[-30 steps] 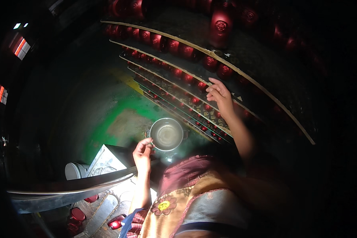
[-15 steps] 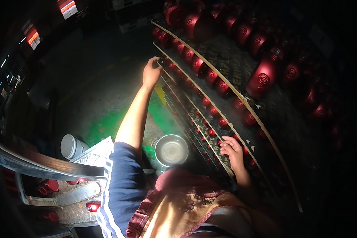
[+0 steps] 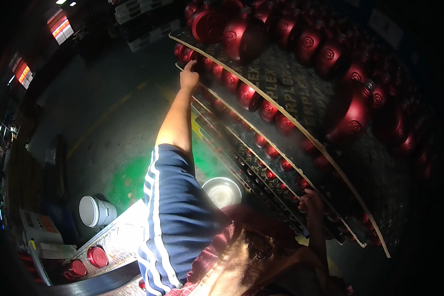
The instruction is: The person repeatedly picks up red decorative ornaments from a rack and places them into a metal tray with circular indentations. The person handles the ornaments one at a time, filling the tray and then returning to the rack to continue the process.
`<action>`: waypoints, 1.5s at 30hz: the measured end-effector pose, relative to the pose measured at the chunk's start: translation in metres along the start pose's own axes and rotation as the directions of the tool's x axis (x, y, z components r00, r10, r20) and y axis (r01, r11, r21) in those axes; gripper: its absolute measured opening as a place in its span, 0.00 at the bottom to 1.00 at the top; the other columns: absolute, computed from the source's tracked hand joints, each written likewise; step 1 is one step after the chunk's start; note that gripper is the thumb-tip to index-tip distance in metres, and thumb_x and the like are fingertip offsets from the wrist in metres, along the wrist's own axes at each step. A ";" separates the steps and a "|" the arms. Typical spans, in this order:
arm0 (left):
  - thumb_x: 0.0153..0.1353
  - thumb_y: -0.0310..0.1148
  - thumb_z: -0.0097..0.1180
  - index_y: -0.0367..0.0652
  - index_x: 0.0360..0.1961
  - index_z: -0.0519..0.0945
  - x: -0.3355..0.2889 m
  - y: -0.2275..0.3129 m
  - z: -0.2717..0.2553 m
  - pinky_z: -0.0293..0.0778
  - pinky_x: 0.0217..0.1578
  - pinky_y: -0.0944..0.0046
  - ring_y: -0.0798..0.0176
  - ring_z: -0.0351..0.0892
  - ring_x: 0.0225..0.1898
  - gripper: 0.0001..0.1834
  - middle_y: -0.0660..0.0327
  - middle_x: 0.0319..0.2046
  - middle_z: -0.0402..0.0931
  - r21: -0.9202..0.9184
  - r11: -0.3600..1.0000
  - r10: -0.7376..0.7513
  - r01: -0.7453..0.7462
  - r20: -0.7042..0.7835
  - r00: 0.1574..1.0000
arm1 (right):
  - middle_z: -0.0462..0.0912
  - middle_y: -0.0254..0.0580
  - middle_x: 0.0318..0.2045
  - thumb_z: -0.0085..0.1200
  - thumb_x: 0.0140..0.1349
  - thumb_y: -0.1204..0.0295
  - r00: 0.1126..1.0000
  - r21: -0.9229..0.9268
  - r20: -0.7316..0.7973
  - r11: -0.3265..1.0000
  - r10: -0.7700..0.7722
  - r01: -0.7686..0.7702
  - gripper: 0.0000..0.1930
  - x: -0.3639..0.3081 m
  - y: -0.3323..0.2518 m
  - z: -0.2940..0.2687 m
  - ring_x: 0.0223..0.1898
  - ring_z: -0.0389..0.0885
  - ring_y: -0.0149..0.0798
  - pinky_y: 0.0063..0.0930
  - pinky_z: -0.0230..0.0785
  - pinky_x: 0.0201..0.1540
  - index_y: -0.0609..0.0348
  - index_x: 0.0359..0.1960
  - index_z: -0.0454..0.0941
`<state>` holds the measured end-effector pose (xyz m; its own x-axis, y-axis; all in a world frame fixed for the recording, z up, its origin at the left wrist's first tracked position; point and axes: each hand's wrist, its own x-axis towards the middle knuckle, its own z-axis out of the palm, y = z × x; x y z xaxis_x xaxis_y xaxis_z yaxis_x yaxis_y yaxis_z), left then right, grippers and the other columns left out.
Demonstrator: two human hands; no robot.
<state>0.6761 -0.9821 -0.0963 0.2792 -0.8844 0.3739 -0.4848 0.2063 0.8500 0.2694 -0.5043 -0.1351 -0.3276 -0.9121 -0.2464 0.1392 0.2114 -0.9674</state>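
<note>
Red bottles stand on a stack of dark boards with pale edges, the top board (image 3: 301, 93) slanting from far left to near right. My left hand (image 3: 189, 79) reaches to the far end of the stack. Its index finger is stretched out at the red bottles (image 3: 181, 53) on the second tier, with the other fingers partly hidden. Lower down, my right hand (image 3: 312, 201) is in shadow at a board's near edge, its fingers bent together beside a small red bottle (image 3: 305, 184). What they grip, if anything, is hidden.
Large red bottles (image 3: 352, 116) crowd the top board. A round metal basin (image 3: 222, 192) stands on the floor close to my body. Left of my arm are a white bucket (image 3: 96, 211) and a bench bearing red round pieces (image 3: 97, 256). Floor is green-painted in parts.
My left hand has moved up from a lower board's corner to the second tier's bottles. My right hand has moved down and right along the edges, its fingers drawing together. The view has shifted.
</note>
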 end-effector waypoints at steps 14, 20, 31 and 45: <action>0.57 0.12 0.43 0.48 0.67 0.68 -0.039 0.022 -0.009 0.71 0.37 0.74 0.71 0.75 0.37 0.35 0.58 0.54 0.77 -0.609 0.793 0.121 0.016 0.184 0.976 | 0.78 0.33 0.47 0.49 0.69 0.76 0.996 0.050 0.086 0.999 -0.024 0.020 0.15 0.006 0.005 0.010 0.42 0.75 0.24 0.17 0.70 0.40 0.57 0.56 0.73; 0.60 0.12 0.42 0.48 0.69 0.64 -0.081 0.059 0.000 0.72 0.39 0.71 0.71 0.72 0.42 0.35 0.62 0.56 0.75 -0.545 0.831 0.125 0.112 0.379 0.917 | 0.77 0.36 0.41 0.48 0.69 0.69 0.993 -0.159 0.112 0.986 -0.033 0.051 0.17 0.008 -0.014 0.036 0.36 0.75 0.24 0.16 0.71 0.40 0.61 0.56 0.73; 0.61 0.14 0.46 0.53 0.72 0.59 -0.099 0.057 0.009 0.74 0.39 0.68 0.69 0.75 0.45 0.38 0.63 0.59 0.74 -0.459 0.860 0.001 0.222 0.437 0.900 | 0.79 0.35 0.39 0.50 0.66 0.70 0.995 -0.104 0.097 0.995 0.003 0.007 0.17 0.006 -0.018 0.027 0.38 0.76 0.26 0.20 0.72 0.42 0.61 0.54 0.74; 0.63 0.15 0.41 0.41 0.66 0.64 -0.204 0.119 0.023 0.73 0.39 0.75 0.71 0.75 0.44 0.29 0.59 0.61 0.72 -0.543 0.840 0.313 -0.017 0.457 0.833 | 0.80 0.34 0.38 0.50 0.66 0.68 0.998 -0.109 0.062 0.994 0.004 0.003 0.16 -0.009 -0.022 0.016 0.38 0.76 0.26 0.21 0.71 0.43 0.59 0.53 0.76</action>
<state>0.5429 -0.7868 -0.0800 -0.2979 -0.8633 0.4073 0.0382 0.4156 0.9088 0.2842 -0.5060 -0.1106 -0.2683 -0.9313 -0.2464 0.0358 0.2460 -0.9686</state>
